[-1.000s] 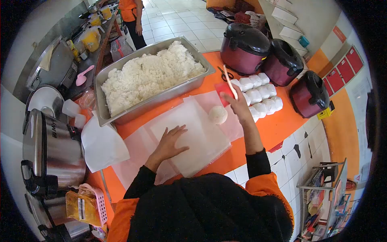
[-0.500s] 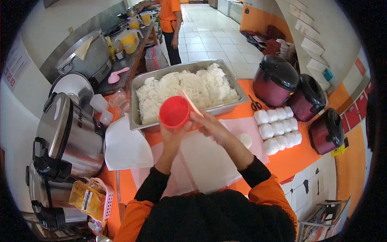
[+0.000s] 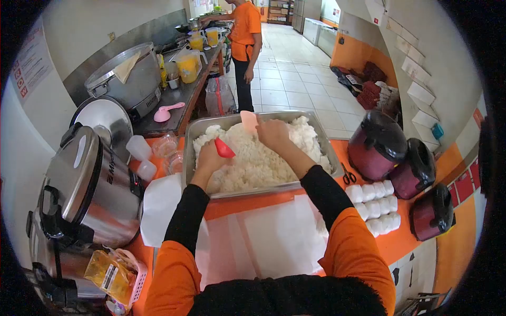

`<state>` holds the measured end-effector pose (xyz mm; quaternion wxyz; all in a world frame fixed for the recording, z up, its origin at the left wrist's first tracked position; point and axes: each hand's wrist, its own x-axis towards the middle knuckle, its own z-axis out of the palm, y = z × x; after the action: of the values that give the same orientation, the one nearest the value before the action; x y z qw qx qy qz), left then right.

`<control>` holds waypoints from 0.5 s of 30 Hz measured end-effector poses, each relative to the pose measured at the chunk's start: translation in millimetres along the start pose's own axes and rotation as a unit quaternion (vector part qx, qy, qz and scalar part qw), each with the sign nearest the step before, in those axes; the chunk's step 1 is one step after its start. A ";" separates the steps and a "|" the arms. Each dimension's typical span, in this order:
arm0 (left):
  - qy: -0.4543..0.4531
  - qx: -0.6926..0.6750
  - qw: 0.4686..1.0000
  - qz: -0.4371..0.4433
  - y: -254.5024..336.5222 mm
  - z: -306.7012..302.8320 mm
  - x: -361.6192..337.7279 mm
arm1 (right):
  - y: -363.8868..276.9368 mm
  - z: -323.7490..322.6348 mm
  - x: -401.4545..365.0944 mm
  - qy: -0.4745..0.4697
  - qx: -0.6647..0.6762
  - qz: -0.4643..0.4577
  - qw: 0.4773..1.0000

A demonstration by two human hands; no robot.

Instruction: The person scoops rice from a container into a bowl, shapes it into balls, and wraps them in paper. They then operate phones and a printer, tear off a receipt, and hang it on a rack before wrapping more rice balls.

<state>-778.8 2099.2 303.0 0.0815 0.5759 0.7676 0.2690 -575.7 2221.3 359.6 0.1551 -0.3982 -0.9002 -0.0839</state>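
My left hand [image 3: 208, 159] is closed round a red plastic cup [image 3: 224, 148], tilted over the left side of a metal pan [image 3: 333, 158] of cooked white rice [image 3: 263, 167]. Most of the cup is hidden by the fingers. In my right hand [image 3: 274, 136] is a pale pink rice paddle [image 3: 249, 122], held over the far middle of the rice with its flat blade up. White paper sheets [image 3: 266, 239] lie on the orange table in front of the pan. Right of them stand rows of rounded white portions [image 3: 373, 208], partly covered by my right sleeve.
Black scissors [image 3: 348, 175] and several maroon rice cookers [image 3: 377, 138] stand right of the pan. At left are large steel cookers [image 3: 92, 184], clear plastic containers [image 3: 139, 148] and a pink ladle [image 3: 168, 111]. Another person [image 3: 245, 39] stands by the back counter [image 3: 203, 73].
Both hands have moved forward from above the paper to over the rice, carrying the red cup and paddle. The cup has tipped away from me. The view has shifted up.
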 end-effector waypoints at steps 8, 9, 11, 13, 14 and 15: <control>-0.005 0.012 1.000 -0.014 1.8 2.9 2.9 | -25.9 -25.8 52.8 -0.170 -0.045 -0.120 0.977; -0.009 0.013 1.000 -0.011 2.6 1.1 2.1 | -30.8 -34.4 51.2 -0.180 -0.040 -0.117 0.976; -0.010 0.013 1.000 -0.018 9.2 -3.6 -1.1 | -32.4 -41.8 50.7 -0.194 -0.023 -0.109 0.975; -0.002 0.014 1.000 -0.024 8.3 -3.7 -2.1 | -24.3 -29.4 59.8 -0.203 -0.012 -0.090 0.975; 0.004 0.014 1.000 -0.027 4.2 1.1 -0.4 | -22.8 -24.2 57.5 -0.179 0.001 -0.094 0.979; 0.012 0.014 0.999 -0.029 0.5 5.5 2.1 | -21.0 -19.2 54.1 -0.154 0.014 -0.097 0.983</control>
<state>-776.6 2103.0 299.1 0.0721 0.5514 0.7886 0.2625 -621.6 2239.4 395.8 0.0114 -0.3145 -0.9489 -0.0236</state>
